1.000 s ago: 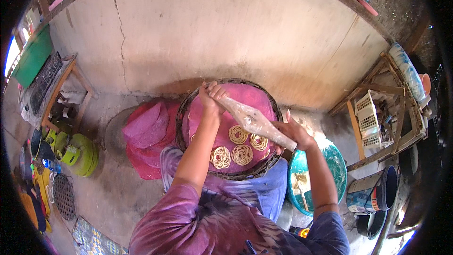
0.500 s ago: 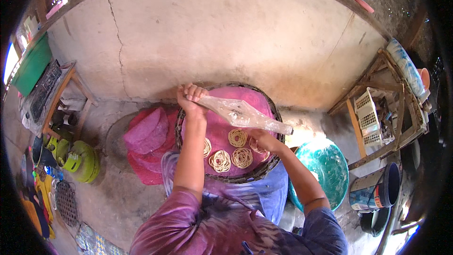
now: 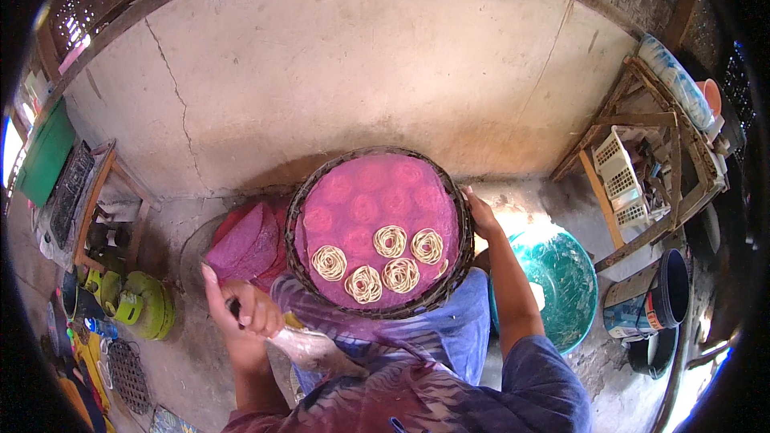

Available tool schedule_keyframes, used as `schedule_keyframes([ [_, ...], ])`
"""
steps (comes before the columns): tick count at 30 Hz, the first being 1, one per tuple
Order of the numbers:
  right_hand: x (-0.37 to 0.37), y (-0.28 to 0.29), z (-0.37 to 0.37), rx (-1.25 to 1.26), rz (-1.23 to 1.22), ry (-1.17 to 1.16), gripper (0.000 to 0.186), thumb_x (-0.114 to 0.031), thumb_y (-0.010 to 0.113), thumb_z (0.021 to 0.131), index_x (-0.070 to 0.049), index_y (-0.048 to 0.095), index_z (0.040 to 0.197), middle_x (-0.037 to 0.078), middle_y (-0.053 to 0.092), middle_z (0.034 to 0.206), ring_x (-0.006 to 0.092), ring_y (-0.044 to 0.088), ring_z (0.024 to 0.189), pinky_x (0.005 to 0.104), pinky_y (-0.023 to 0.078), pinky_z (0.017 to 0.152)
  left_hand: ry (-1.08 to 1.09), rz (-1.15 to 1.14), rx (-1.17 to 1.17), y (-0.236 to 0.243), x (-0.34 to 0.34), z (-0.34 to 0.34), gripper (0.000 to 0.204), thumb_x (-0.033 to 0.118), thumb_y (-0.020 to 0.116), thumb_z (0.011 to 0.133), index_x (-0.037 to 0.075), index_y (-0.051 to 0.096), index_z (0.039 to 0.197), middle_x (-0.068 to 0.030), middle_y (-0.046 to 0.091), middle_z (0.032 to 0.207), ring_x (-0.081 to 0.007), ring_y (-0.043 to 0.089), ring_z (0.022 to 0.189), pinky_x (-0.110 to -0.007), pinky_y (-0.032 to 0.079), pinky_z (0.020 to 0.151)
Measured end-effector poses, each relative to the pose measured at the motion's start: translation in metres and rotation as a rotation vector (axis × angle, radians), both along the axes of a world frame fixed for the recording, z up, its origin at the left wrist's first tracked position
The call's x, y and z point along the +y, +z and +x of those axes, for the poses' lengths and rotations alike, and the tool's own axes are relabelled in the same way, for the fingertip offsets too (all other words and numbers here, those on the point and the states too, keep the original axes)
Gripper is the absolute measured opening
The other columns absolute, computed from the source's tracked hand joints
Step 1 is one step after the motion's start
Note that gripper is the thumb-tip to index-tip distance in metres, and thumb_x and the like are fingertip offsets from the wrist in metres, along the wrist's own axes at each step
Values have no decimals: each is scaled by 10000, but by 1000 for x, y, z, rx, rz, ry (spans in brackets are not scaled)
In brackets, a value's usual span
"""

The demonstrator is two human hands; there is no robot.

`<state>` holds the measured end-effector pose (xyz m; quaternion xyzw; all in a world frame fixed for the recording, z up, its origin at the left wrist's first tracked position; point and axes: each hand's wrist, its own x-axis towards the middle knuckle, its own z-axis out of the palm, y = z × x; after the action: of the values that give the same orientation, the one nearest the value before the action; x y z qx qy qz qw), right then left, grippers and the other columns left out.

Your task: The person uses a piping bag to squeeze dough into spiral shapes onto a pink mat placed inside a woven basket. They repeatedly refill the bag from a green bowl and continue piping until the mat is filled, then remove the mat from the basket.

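Observation:
A round woven tray (image 3: 290, 250) lined with pink cloth (image 3: 341, 180) rests over my lap. Several pale coiled rings of dough (image 3: 390, 241) lie on the near part of the cloth, and faint round marks show across its far part. My left hand (image 3: 249, 311), left of the tray and low, is closed around a whitish, nearly see-through piping bag (image 3: 314, 349), with the thumb raised. The bag's dark tip shows by the fingers, and its body slants down against my shirt. My right hand (image 3: 481, 215) grips the tray's right rim; its fingertips are partly hidden.
Folded pink cloths (image 3: 241, 240) lie left of the tray. A green gas cylinder (image 3: 148, 305) stands farther left. On the right are a teal basin (image 3: 561, 297), a dark bucket (image 3: 670, 289) and a wooden rack (image 3: 601, 200) with a white basket. A cracked wall (image 3: 337, 72) rises behind.
My left hand has swung the piping bag from above the tray down to the lower left. My right hand has let go of the bag and taken the tray's right rim.

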<state>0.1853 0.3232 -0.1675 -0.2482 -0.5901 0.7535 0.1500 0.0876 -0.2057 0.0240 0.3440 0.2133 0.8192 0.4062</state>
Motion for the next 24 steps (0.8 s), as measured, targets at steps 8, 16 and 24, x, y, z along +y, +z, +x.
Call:
schedule_keyframes([
  [8,-41,-33,38,-56,83,-422,406,-123,536,945,15,532,1327,176,637,1189,201,607,1038,300,490,859,-32,-95,-102,-37,5,11,787,730,73,925,97,402,593,-62,315,390,-203,283,292,-366,269,359],
  [16,-222,-29,118,414,-208,-655,267,-126,458,1020,5,554,1231,78,629,1130,160,591,969,306,481,844,-124,-41,-79,-31,29,8,782,705,53,940,94,410,609,-62,370,408,-201,321,312,-356,329,383],
  [24,-320,-40,149,-163,341,506,412,-302,379,1051,-50,466,1365,113,577,1252,240,554,1105,365,458,935,-39,-20,-77,-1,51,3,748,719,135,940,122,411,586,-23,346,381,-170,297,286,-323,284,343],
])
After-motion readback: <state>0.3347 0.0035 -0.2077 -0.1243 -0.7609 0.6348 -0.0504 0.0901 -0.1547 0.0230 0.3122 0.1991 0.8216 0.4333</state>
